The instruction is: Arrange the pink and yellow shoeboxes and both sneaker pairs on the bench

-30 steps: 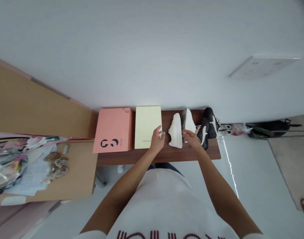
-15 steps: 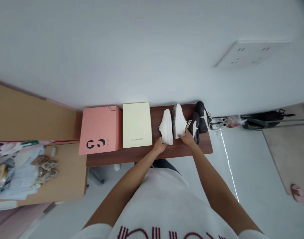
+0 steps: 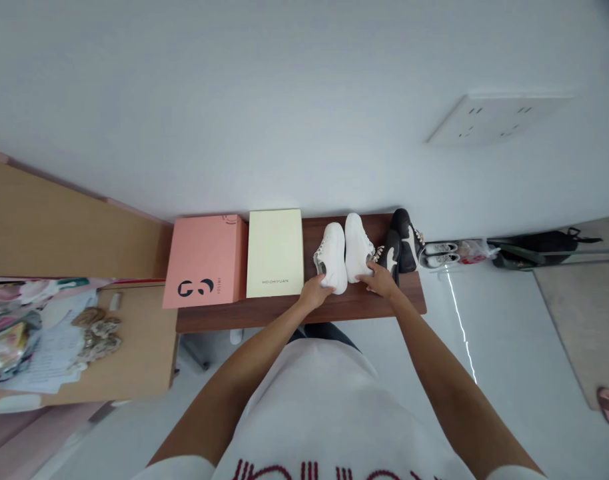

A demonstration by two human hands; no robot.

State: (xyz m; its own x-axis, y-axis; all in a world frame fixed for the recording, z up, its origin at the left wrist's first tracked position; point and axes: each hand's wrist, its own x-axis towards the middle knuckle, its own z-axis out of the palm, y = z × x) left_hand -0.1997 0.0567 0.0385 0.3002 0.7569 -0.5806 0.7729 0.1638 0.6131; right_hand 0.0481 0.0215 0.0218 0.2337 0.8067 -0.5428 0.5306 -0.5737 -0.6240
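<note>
My left hand [image 3: 316, 292] is closed on the heel of a white sneaker [image 3: 334, 250], thumb at its opening. The heel of the other white sneaker [image 3: 357, 243] is in the grip of my right hand [image 3: 381, 279]. Both sneakers are side by side over the dark brown wooden bench [image 3: 324, 308], toes toward the wall; whether they rest on it I cannot tell. Just right of them stands a pair of dark sneakers [image 3: 406, 237] with pale markings, partly hidden behind my right hand. To the left lies a pale yellow box [image 3: 275, 253].
A pink box [image 3: 204, 253] sits at the bench's left end. Further left, a wooden desk [image 3: 144, 340] carries papers and a patterned scrunchie [image 3: 97, 333]. White-grey shoes [image 3: 440, 255], a plastic bag [image 3: 473, 251] and a black bag [image 3: 544, 248] lie to the right along the wall [image 3: 304, 113].
Both white sneakers have turned from lying tilted on their sides to more upright, with their openings now showing. My hands still hold their heels. The view has shifted slightly.
</note>
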